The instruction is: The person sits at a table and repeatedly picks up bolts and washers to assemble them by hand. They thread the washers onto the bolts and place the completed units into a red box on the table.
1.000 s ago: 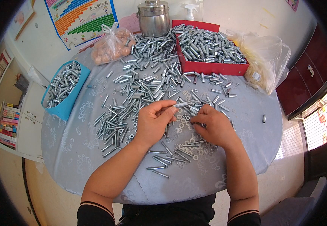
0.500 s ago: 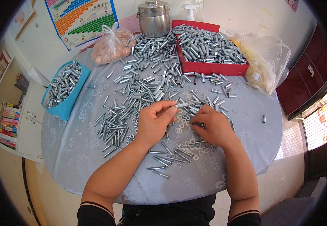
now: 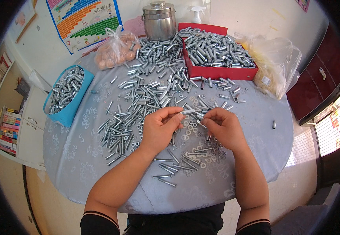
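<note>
My left hand (image 3: 158,127) is closed in a pinch over the middle of the table, thumb against forefinger. Out of its fingertips points a silver metal sleeve (image 3: 188,111), toward the right. Close by, my right hand (image 3: 226,129) has thumb and forefinger pressed together at the sleeve's right; a small silver piece seems to show at the tips, too small to name. Beneath both hands lie flat washers (image 3: 186,132) and loose bolts (image 3: 170,166). A large heap of bolts and sleeves (image 3: 133,113) spreads to the left and beyond.
A red box (image 3: 223,73) heaped with metal sleeves stands at the back right, beside a clear plastic bag (image 3: 279,66). Further left are a steel pot (image 3: 160,23), a tied bag of round brown things (image 3: 115,53) and a blue bin (image 3: 70,107) of metal parts.
My right hand has shifted slightly, and its thumb and forefinger have come together near the sleeve. My left hand stays almost in place with the sleeve.
</note>
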`<control>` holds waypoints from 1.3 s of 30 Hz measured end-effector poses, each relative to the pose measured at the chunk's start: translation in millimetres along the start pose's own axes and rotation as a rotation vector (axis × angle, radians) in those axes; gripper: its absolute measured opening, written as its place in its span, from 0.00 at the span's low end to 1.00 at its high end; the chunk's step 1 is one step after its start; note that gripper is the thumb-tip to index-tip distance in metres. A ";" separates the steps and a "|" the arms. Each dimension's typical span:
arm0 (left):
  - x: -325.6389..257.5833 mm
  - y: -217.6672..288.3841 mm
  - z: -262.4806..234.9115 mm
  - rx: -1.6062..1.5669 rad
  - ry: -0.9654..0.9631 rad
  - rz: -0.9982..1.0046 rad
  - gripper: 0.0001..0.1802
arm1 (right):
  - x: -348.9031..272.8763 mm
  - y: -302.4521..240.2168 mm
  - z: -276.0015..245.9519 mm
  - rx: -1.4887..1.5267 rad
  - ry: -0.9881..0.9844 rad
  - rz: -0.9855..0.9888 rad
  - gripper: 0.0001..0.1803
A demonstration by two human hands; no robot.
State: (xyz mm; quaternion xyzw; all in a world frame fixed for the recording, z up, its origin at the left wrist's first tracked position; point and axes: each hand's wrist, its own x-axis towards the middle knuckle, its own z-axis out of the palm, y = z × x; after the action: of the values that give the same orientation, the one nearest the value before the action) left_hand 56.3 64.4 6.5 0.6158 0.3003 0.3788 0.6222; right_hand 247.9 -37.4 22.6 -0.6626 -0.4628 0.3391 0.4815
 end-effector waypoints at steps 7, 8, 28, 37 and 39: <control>-1.1 -3.5 -0.7 0.022 -0.042 -0.013 0.12 | 3.7 -5.8 1.3 0.274 0.072 0.000 0.04; -1.3 -3.8 -0.5 0.026 -0.050 -0.014 0.12 | 3.5 -4.1 1.6 0.268 0.056 -0.014 0.04; -3.3 3.1 -1.5 -0.014 -0.151 -0.032 0.12 | 3.4 2.0 0.7 0.336 -0.056 -0.007 0.11; 3.9 -2.7 -5.3 -0.069 0.036 -0.024 0.13 | 7.3 10.9 5.6 -0.596 0.068 -0.594 0.09; 3.4 -2.2 -5.4 -0.076 0.042 -0.033 0.13 | 6.8 7.2 9.4 -0.664 0.042 -0.573 0.09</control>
State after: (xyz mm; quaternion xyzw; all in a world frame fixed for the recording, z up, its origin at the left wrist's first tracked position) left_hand 53.8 70.3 4.2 0.5786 0.3089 0.3926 0.6447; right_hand 243.9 -28.7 12.8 -0.6329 -0.7019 0.0110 0.3266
